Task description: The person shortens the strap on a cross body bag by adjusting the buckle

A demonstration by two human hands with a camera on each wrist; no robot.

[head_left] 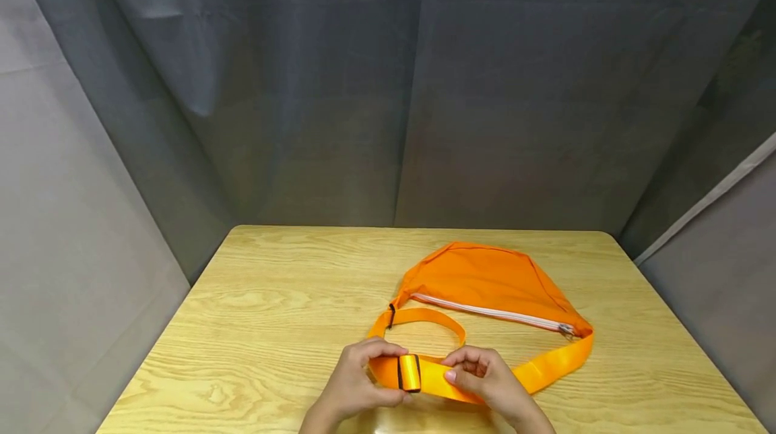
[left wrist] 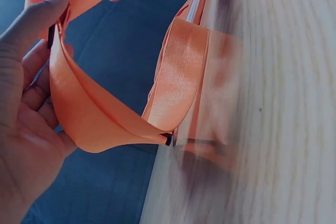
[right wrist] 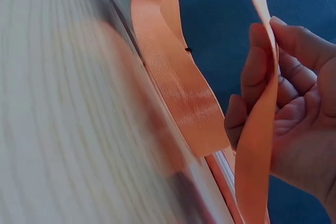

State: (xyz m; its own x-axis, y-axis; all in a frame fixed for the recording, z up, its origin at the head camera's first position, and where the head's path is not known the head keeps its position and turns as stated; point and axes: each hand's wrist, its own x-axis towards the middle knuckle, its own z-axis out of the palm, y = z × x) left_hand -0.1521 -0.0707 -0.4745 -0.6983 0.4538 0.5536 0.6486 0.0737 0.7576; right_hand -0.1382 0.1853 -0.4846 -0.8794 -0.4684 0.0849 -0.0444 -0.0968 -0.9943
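Observation:
An orange waist bag [head_left: 491, 279] lies on the table, its white zipper [head_left: 497, 312] facing the person. From both its ends runs an orange strap [head_left: 552, 366], lifted near the front edge. My left hand [head_left: 359, 380] pinches the black slide buckle [head_left: 409, 373] between thumb and fingers; in the left wrist view the thumb lies over the buckle [left wrist: 51, 35]. Just to the right, my right hand [head_left: 488, 380] pinches the strap flat between thumb and fingers. A strap loop hangs from the left hand to a black ring [head_left: 391, 316] at the bag's left corner.
The wooden table [head_left: 273, 299] has rounded far corners. Dark grey curtains [head_left: 315, 97] hang behind it, and lighter fabric panels [head_left: 73, 232] stand on both sides.

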